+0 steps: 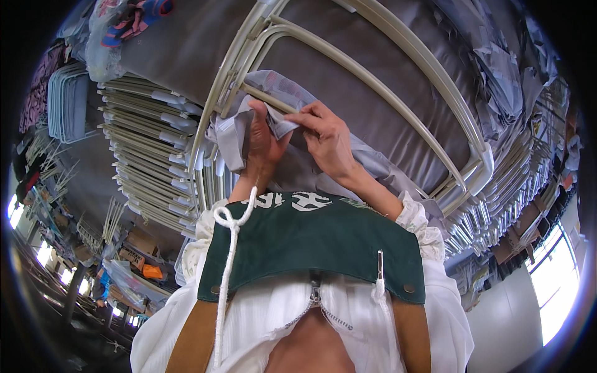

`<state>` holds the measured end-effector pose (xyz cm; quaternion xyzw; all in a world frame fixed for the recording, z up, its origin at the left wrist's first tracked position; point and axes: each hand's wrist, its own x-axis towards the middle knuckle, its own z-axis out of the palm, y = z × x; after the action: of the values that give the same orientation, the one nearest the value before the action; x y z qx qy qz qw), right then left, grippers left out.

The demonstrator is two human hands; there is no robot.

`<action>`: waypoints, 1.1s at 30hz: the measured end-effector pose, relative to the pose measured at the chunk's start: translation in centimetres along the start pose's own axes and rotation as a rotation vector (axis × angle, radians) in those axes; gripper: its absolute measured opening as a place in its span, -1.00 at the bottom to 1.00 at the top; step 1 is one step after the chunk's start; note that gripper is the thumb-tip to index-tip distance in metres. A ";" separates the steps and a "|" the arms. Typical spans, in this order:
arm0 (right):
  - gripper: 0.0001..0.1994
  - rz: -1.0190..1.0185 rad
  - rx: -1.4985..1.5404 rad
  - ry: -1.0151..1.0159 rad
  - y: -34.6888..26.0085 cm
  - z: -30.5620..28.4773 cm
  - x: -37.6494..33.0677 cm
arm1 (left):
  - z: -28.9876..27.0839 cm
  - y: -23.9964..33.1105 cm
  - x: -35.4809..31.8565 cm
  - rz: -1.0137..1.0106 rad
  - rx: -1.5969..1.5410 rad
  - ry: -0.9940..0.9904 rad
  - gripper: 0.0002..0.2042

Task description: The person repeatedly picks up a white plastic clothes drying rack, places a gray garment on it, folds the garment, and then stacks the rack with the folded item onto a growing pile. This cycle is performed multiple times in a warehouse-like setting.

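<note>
Where the grey cloth (231,140) bunches at the beige crossbar (268,99) of the tubular frame (438,74), both of your hands are found at work on it. Your right hand (328,140) has its fingers pinched on an edge of the cloth; your left hand (264,142) stands with its thumb raised against the cloth, and whether its fingers are closed cannot be told, as the fabric hides them. It is judged that good handling here calls for you to brace the gathered part with the left hand, draw the edge out evenly with the right, and smooth creases before pressing any layer flat. Take care, in this inspector's view, that the thin fabric does not snag on the frame's metalwork or twist beside the bar. As to markings, your green apron bib (311,242) bears white lettering (311,200) along its far edge, foreshortened and incomplete. A carton (129,257) at lower left shows dark print, too small to read. No label can be made out on the cloth.
</note>
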<state>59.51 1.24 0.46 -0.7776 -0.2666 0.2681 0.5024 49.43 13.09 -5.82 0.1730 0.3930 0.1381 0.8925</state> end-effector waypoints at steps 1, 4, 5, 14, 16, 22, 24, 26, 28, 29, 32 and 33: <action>-0.80 0.056 0.061 0.035 0.2 0.0 0.3 | 0.0 0.2 0.0 -0.005 0.036 -0.005 -0.15; -0.85 0.021 0.115 0.070 0.7 -0.7 1.1 | 1.0 0.5 -0.5 0.066 0.008 -0.249 -0.23; -0.86 -0.026 0.112 0.066 0.6 -1.0 1.4 | 1.5 0.6 -1.1 0.093 -0.007 -0.312 -0.30; -0.91 0.047 -0.099 -0.102 1.4 1.3 6.2 | 3.7 -0.4 -2.4 0.204 0.262 0.360 -0.66; -0.87 0.294 -0.036 -0.187 2.9 2.1 7.4 | 4.5 -0.1 -1.4 0.236 0.260 0.432 -0.76; -0.84 -0.091 -0.226 0.059 0.0 0.5 3.7 | -1.9 1.0 1.8 -0.106 -0.188 0.010 -0.61; -0.84 -0.141 -0.201 0.105 -0.2 0.8 1.1 | 2.0 0.4 0.5 0.045 -0.040 0.093 -0.35; -0.83 0.075 0.009 0.151 0.0 1.1 0.5 | 1.9 0.5 0.0 0.038 -0.054 -0.099 -0.24; -0.87 0.159 0.132 0.148 0.1 1.2 1.1 | 0.3 0.9 0.3 -0.013 -0.161 -0.335 -0.23; -0.87 0.163 0.136 0.141 0.8 1.2 1.7 | 0.3 0.7 0.7 0.016 -0.035 -0.308 -0.29; -0.87 0.135 0.030 0.141 1.5 0.5 3.8 | 2.4 1.4 0.8 0.090 0.462 -0.225 -0.38; -0.87 0.156 0.048 0.101 1.1 0.0 4.2 | 2.4 1.5 0.6 0.086 0.487 -0.189 -0.41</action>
<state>62.71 3.73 -1.12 -0.7963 -0.1733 0.2730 0.5112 51.43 14.17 -4.03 0.4115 0.3216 0.0606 0.8506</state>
